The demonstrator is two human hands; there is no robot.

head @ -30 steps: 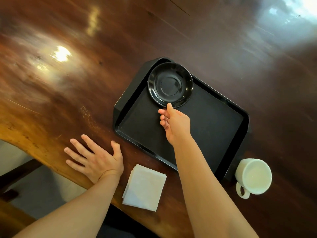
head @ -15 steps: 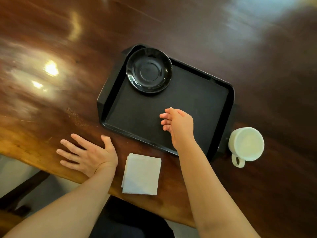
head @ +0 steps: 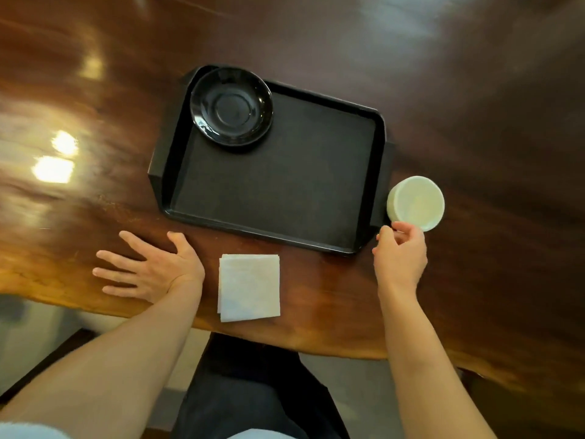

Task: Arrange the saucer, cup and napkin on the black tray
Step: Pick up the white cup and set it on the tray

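Now the right hand [head: 400, 256], fingers curled at the cup [head: 415, 202] handle, must lift it toward eleven o'clock onto the saucer [head: 231, 106].

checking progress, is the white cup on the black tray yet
No, the white cup stands on the wooden table just off the black tray's right edge, with the right hand at it.

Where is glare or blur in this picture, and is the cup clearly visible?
Head view: bright glare spots on the glossy wooden table at left; the far table looks smeared and soft; the cup is pale and washed out, its handle hidden by the right hand; the black tray stays sharp.
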